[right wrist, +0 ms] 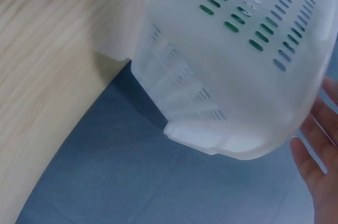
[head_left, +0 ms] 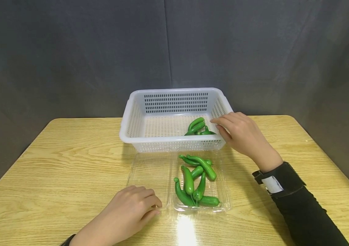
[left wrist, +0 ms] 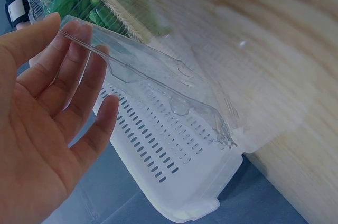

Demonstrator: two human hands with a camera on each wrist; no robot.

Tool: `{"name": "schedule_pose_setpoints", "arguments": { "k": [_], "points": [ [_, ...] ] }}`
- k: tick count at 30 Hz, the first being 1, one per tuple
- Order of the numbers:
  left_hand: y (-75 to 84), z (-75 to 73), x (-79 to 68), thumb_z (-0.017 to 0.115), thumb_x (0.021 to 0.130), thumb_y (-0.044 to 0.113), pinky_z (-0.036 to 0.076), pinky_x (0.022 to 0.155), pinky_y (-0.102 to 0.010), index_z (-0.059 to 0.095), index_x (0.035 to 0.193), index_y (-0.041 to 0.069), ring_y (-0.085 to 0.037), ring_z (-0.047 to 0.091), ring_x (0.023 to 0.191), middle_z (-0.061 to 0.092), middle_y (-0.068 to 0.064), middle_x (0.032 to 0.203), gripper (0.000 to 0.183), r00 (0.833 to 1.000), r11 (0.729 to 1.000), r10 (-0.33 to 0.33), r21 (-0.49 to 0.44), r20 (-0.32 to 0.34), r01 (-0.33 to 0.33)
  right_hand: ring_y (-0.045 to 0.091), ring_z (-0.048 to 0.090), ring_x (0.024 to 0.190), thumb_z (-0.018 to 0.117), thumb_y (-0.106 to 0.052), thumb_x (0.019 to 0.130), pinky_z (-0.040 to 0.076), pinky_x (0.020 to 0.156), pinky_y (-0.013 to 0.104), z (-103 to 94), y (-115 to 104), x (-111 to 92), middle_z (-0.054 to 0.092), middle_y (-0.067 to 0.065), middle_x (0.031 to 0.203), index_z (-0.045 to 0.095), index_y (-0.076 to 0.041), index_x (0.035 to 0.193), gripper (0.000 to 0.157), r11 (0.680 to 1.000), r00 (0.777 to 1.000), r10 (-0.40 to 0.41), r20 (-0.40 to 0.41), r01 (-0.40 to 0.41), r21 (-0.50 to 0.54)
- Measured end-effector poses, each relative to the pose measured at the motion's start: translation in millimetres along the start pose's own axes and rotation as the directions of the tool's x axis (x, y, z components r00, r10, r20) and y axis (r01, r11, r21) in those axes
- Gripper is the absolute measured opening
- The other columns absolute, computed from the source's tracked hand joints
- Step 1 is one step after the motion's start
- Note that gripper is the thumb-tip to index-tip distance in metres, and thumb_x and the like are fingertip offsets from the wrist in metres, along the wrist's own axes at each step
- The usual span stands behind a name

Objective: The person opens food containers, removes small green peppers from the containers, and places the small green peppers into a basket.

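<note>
My right hand (head_left: 240, 131) is over the right side of a white perforated plastic basket (head_left: 174, 139), its fingers loosely bent and holding nothing. Several green peppers (head_left: 196, 125) lie inside the basket near its front right corner. In front of the basket, a clear plastic clamshell box (head_left: 225, 191) lies unfolded. More green peppers (head_left: 203, 167) fill its right half. My left hand (head_left: 134, 208) is at the near edge of the clear lid (head_left: 152, 171), fingers relaxed. The left wrist view has the fingertips (left wrist: 79, 31) close against the lid's edge; whether they touch is unclear.
The wooden table (head_left: 69, 164) carries the box and basket, and extends to both sides of them. A dark grey cloth wall (head_left: 100, 58) rises behind the table's far edge. The basket stands near that far edge.
</note>
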State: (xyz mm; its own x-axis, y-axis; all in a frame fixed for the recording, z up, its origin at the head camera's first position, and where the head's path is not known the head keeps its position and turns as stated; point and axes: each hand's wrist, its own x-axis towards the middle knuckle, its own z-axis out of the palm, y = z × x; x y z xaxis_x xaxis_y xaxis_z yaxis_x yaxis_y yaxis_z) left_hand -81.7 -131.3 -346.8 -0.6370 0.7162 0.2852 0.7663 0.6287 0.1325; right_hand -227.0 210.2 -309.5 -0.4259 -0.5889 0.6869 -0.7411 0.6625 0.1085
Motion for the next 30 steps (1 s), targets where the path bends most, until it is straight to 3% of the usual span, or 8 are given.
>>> {"name": "schedule_pose_setpoints", "arguments": {
  "k": [13,30],
  "points": [
    [-0.3,-0.3,0.7,0.074,0.090,0.026,0.052,0.075,-0.033,0.073,0.093,0.019,-0.007,0.062,0.083,0.067,0.011,0.090,0.008,1.000,1.000,-0.001,-0.012,0.011,0.001,0.028,0.064,0.083,0.071,0.001,0.084,0.051,0.070,0.042,-9.6,-12.0,7.3,0.071,0.012,0.097,0.071,0.000,0.105,0.021,1.000,1.000,-0.018,0.011,0.017,0.014],
    [0.2,-0.4,-0.1,0.074,0.089,0.026,0.053,0.076,-0.033,0.074,0.092,0.018,-0.007,0.062,0.082,0.067,0.011,0.090,0.008,1.000,1.000,-0.002,-0.002,-0.001,0.002,0.026,0.067,0.088,0.074,0.002,0.082,0.053,0.080,0.043,-21.9,-39.8,20.9,0.072,0.008,0.095,0.071,-0.003,0.105,0.024,0.989,0.995,-0.096,0.004,0.095,0.118]
  ]
}}
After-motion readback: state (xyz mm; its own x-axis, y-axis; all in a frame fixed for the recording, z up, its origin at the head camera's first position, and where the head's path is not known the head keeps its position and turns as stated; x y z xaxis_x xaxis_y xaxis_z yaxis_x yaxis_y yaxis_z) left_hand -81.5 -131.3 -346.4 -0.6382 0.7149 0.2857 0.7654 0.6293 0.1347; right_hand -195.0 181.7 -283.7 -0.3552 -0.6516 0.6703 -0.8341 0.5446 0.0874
